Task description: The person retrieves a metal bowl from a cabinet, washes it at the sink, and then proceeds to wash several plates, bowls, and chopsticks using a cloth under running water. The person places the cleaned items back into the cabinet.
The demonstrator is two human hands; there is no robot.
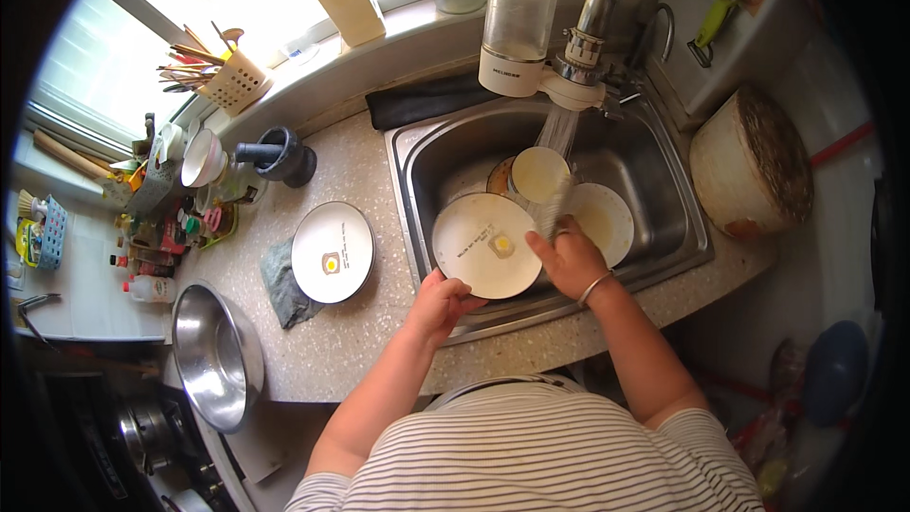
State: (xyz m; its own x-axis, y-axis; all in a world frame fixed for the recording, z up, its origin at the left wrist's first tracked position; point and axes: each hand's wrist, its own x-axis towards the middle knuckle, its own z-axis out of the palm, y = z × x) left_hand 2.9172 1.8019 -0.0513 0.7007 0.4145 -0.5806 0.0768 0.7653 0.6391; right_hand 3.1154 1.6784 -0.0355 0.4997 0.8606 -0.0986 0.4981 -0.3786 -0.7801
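My left hand (439,306) grips the near left rim of a white plate (469,227) printed with an egg on toast and some writing. The plate is tilted over the steel sink (654,149). My right hand (577,259), with a bangle at the wrist, holds a pale, blurred scrubber or cloth (554,210) beside the plate's right edge. Below, a pale yellowish bowl (540,174) and another white plate (604,224) rest in the sink. Water streams from a tap (586,35) with a white filter (510,71), falling behind the yellowish bowl.
A similar printed plate (348,235) rests partly on a grey-green cloth (281,284) on the left counter. A steel basin (245,348) stands at the counter's left edge. Behind are a mortar (288,163) and a utensil holder (234,82). A round wooden block (732,163) stands right of the sink.
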